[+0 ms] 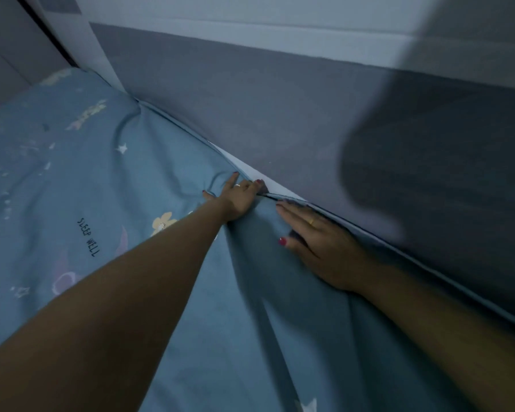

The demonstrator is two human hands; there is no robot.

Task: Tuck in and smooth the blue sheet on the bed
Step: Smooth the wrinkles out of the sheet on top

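Head view: L hand [238, 199] splayed on blue sheet [125, 185] edge, R hand [318, 242] flat; both grips released.

Pretty dim and bluish-grey all over. A big soft-edged shadow [414, 173] sits on the right part of the grey wall [220, 99], and the wall's white top strip is the brightest bit. The sheet [72, 173] below the wall's left end goes smeary, its prints blurred.
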